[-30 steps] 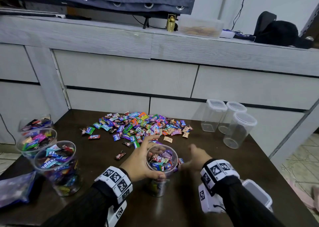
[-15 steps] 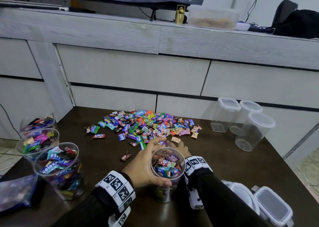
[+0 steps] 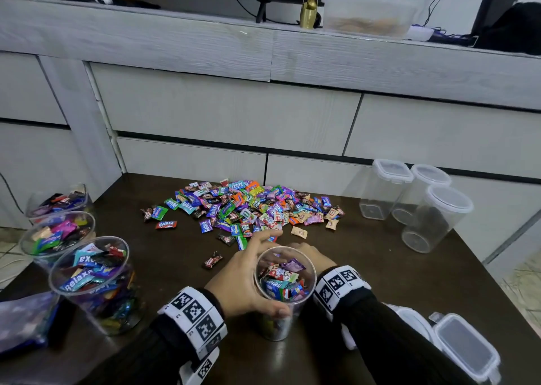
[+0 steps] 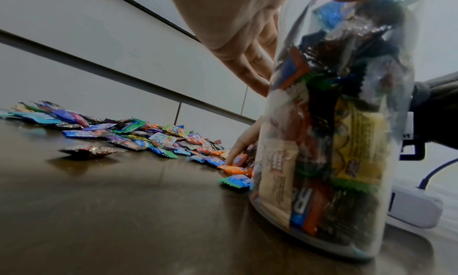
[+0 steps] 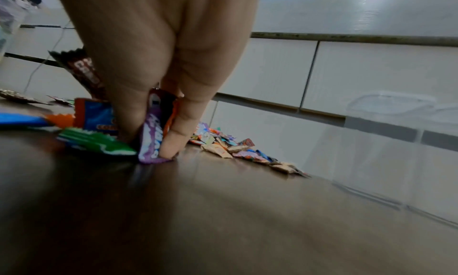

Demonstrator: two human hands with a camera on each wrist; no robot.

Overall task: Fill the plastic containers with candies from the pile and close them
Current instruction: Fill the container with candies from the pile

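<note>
So nearest the camera, at about 5 o'clock in the head view, two loose lids (image 3: 465, 352) sit on the dark table (image 3: 366, 256), partly cut off by the frame edge and the right sleeve. Dead centre, the left hand (image 3: 243, 282) is wrapped around an open round container (image 3: 285, 291), thumb on the near side, fingers curled round the far side. It's mostly full of candies. From above you only see the top layer; the left wrist view shows the container (image 4: 329, 142) standing flat on the table, packed right down to the bottom.

The right hand (image 3: 310, 257) is mostly hidden behind the container in the head view, so you can't tell there what the fingers are doing. The right wrist view sorts it out: the fingers (image 5: 178, 134) are pointing down at the tabletop and pinching a purple-wrapped candy (image 5: 152, 142) plus a few others bunched up against them, though it's blurry.

At 9 o'clock, three filled containers (image 3: 90, 282) stand without lids, the farthest one half out of frame. Past the hands at 12 is the candy pile (image 3: 248, 206). At 2 o'clock, three empty lidded containers (image 3: 436, 218) stand together; whether those lids are snapped shut I can't tell.
</note>
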